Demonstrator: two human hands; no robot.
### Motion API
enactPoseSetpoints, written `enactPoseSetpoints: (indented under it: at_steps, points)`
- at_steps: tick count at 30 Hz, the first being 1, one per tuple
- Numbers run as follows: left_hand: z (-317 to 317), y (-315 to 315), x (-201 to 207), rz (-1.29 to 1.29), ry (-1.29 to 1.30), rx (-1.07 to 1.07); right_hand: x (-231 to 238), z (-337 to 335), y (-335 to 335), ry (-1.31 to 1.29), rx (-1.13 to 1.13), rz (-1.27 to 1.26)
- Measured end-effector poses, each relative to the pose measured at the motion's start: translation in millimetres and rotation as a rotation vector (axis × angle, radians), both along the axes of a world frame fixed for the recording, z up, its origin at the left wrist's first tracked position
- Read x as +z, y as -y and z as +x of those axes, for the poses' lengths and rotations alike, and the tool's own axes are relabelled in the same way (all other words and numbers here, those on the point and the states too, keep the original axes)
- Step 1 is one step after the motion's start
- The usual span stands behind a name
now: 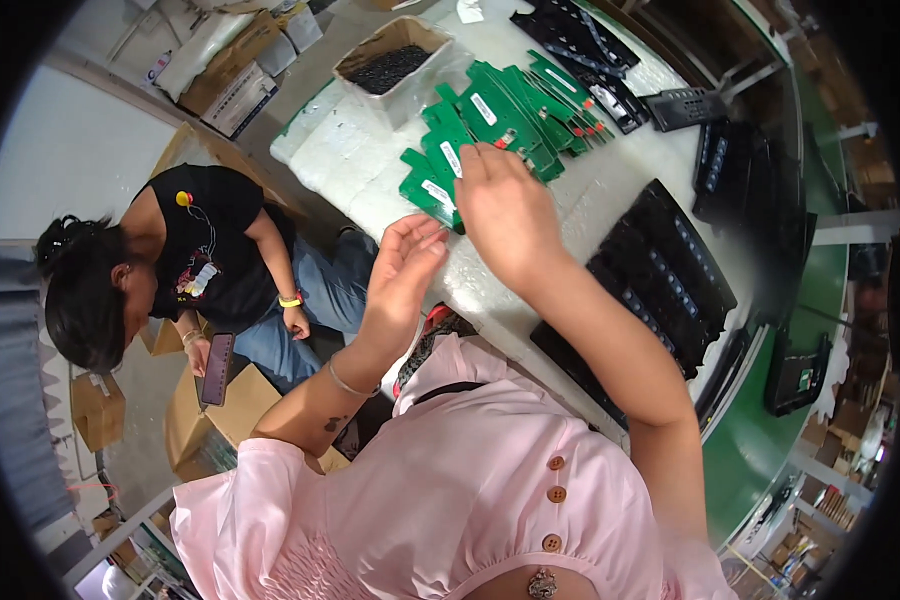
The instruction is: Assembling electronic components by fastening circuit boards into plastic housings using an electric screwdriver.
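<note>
Overlapping green circuit boards (pixel 483 108) with white labels lie fanned out on the white-covered table. My right hand (pixel 510 210) reaches over the near boards, knuckles up and fingers curled down. Its fingertips, and anything they grip, are hidden under the hand. Beside the nearest board's lower corner is my left hand (pixel 407 268), its fingers bent and the thumb drawn close to them. Whatever is between those fingertips is too small to make out.
A lined box (pixel 390 50) of small dark parts stands at the far left of the table (pixel 320 150). Black plastic panels (pixel 660 280) lie right of my right forearm, with more black housings (pixel 685 108) beyond. At left, a seated person (pixel 205 220) holds a phone (pixel 217 368).
</note>
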State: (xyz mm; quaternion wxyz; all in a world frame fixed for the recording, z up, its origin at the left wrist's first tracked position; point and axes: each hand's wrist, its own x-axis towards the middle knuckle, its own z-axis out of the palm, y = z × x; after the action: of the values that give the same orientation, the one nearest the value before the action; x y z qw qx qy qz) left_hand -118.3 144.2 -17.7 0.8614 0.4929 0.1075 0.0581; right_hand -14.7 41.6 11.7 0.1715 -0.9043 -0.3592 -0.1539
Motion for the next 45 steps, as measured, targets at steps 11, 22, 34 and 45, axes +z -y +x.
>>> enactPoseSetpoints:
  at_steps: [11,22,34,45]
  points:
    - [-24,-42,13,-0.586,-0.250,-0.105,-15,-32,-19,-0.052,0.053,-0.030]
    - [-32,-41,8,-0.515,-0.319,-0.138,-14,-44,-17,-0.223,-0.053,-0.028]
    - [9,-21,16,-0.759,-0.205,-0.124,35,-52,-4,-0.298,0.265,0.255]
    - [32,-10,8,-0.692,-0.296,-0.139,34,53,-3,-0.025,-0.362,-0.157]
